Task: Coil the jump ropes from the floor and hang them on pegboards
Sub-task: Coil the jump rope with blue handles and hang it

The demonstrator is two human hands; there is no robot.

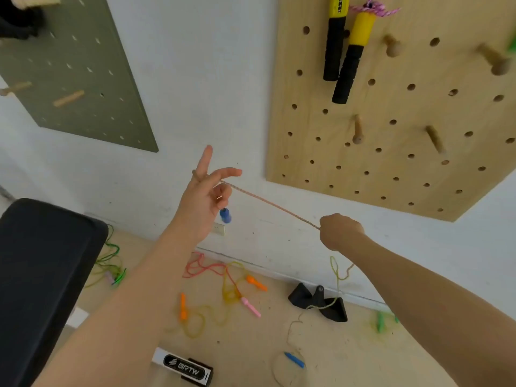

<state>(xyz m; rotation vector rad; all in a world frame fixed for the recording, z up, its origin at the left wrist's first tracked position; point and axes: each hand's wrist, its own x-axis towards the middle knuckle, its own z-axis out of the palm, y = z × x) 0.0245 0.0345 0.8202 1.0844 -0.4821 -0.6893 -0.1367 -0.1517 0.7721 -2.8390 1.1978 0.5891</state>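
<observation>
My left hand (205, 199) is raised, index finger up and middle finger out, the other fingers curled. A pale braided jump rope (273, 204) loops round the base of those fingers, and its blue handle (225, 215) hangs just below the hand. The rope runs taut down and right to my right hand (339, 231), which grips it in a fist. From there it trails to the floor and ends at the other blue handle (294, 360). The wooden pegboard (391, 163) is on the wall above my right hand, and the green pegboard (83, 79) is at upper left.
Yellow-and-black handles (349, 51) hang on the wooden pegboard among bare pegs (357, 132). On the floor lie ropes with orange handles (183, 305), a pink handle (251, 307) and green handles (380, 321), a black object (318, 303) and a labelled box (183, 368). A black chair (42, 275) stands left.
</observation>
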